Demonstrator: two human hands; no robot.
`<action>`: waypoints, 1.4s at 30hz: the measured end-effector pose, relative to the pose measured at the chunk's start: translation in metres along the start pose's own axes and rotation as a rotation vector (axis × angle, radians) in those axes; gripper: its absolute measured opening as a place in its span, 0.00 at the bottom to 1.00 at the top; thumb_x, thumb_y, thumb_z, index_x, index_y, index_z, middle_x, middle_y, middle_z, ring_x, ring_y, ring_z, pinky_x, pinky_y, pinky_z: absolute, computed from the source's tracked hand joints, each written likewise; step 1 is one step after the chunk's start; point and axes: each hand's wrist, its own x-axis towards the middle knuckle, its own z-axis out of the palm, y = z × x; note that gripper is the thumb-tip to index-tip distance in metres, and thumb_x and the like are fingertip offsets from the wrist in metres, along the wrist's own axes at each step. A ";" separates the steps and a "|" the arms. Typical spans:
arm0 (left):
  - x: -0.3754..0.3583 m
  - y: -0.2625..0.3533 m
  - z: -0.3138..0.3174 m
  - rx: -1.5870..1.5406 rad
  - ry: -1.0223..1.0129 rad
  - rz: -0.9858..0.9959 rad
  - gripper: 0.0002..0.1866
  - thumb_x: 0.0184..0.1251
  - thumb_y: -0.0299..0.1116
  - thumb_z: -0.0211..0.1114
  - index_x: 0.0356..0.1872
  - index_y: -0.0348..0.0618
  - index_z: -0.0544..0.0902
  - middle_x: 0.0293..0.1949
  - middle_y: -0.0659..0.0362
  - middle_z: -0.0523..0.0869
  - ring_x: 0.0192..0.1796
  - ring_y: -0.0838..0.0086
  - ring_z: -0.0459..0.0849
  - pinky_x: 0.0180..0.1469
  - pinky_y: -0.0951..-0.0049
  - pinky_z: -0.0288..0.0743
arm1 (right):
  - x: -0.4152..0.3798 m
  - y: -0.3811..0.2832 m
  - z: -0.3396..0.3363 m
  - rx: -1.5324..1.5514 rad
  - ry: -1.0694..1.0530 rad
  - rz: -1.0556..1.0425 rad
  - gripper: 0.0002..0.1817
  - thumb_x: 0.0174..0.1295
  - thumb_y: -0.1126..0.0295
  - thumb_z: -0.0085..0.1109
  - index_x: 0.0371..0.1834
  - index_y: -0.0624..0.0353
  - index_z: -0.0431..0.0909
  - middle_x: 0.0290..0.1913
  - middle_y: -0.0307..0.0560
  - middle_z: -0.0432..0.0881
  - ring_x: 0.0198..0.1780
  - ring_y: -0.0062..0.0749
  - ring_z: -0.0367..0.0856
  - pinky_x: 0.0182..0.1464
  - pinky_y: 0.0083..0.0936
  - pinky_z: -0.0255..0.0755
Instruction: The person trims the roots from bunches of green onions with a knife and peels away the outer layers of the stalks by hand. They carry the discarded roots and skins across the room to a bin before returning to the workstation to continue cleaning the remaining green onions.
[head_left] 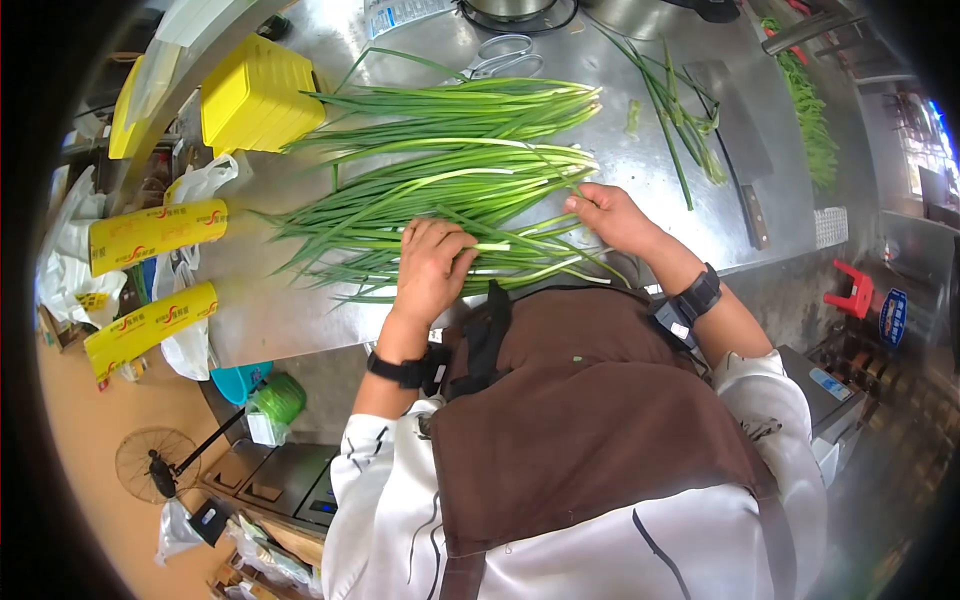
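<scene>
Long green onions [450,185] lie in side-by-side bunches on the shiny metal counter [640,150], just ahead of the person. Their white ends point to three o'clock and their dark green tips to nine o'clock.

The left hand [435,262] is on the nearest bunch, with its fingers bent down over the stalks — it is hard to tell if the grip is tight around any. The right hand [612,217] is by the white ends, and its grip is closed, thumb and finger pinching a thin stalk.

Out from the bunches, scissors [503,58] lie at twelve o'clock, close to the onion tops of the farthest bunch. Yellow boxes [258,95] sit at ten o'clock, and two yellow rolls [160,236] are around nine and eight o'clock. At two o'clock are some loose stalks [683,125] — with a big knife [738,150] just beside them, toward three o'clock.
</scene>
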 end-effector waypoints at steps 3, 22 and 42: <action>-0.005 0.022 -0.015 -0.124 -0.081 -0.008 0.09 0.51 0.27 0.74 0.35 0.45 0.86 0.39 0.58 0.84 0.45 0.60 0.82 0.51 0.62 0.73 | -0.007 -0.012 -0.005 -0.014 0.033 0.016 0.17 0.72 0.59 0.57 0.37 0.64 0.79 0.23 0.39 0.72 0.29 0.24 0.66 0.36 0.29 0.67; -0.020 0.012 0.021 0.069 -0.278 0.141 0.10 0.55 0.26 0.70 0.39 0.47 0.86 0.37 0.61 0.85 0.46 0.63 0.81 0.58 0.60 0.68 | -0.020 -0.012 -0.027 -0.373 0.131 0.056 0.15 0.70 0.59 0.56 0.42 0.61 0.81 0.34 0.60 0.82 0.37 0.55 0.81 0.42 0.43 0.73; 0.033 0.005 0.055 0.196 -0.178 0.022 0.09 0.54 0.30 0.73 0.37 0.48 0.87 0.38 0.60 0.84 0.46 0.62 0.80 0.51 0.61 0.68 | -0.013 -0.003 -0.025 -0.138 0.286 -0.018 0.21 0.76 0.52 0.48 0.44 0.60 0.81 0.31 0.57 0.82 0.36 0.51 0.81 0.42 0.39 0.74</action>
